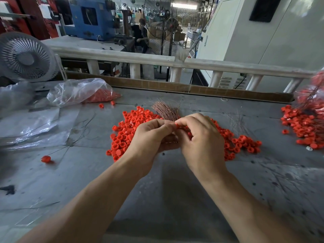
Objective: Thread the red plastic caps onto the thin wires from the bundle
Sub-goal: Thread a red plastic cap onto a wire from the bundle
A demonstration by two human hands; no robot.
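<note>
A heap of loose red plastic caps [128, 127] lies on the grey table [175, 190], spreading left and right behind my hands. My left hand [150, 137] grips the bundle of thin copper-coloured wires [166, 109], whose tips fan out upward above my fingers. My right hand [199, 137] pinches one red cap [176, 124] at its fingertips, right against the left hand's fingers at the bundle. The wire's entry into the cap is hidden by my fingers.
A clear plastic bag of red caps [84, 92] lies at the back left beside a white fan [26, 57]. Caps threaded on wires pile up at the right edge [305, 123]. One capped wire [46, 159] lies at the left. Loose wires [236, 120] lie right of my hands.
</note>
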